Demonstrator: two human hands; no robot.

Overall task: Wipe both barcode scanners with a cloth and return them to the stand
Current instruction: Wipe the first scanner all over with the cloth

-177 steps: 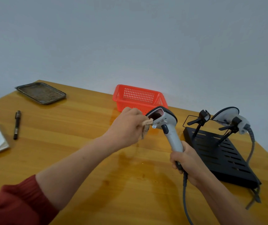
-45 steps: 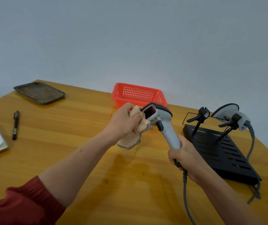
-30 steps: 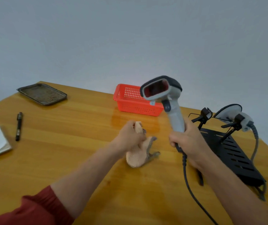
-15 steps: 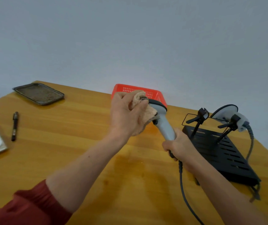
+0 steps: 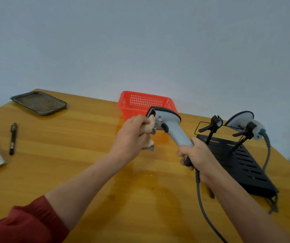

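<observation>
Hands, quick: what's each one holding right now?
Left hand: grips the cloth, pressed to the scanner.
Right hand: grips the scanner by its handle.

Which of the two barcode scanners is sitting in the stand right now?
The far-right scanner, resting on the black stand; the other scanner is held off it, against the cloth.

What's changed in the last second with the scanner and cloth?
The left hand lifted the cloth from near the table to the front of the held scanner, which came down from its raised position. The right hand kept gripping it; the other scanner stayed on the stand.
</observation>
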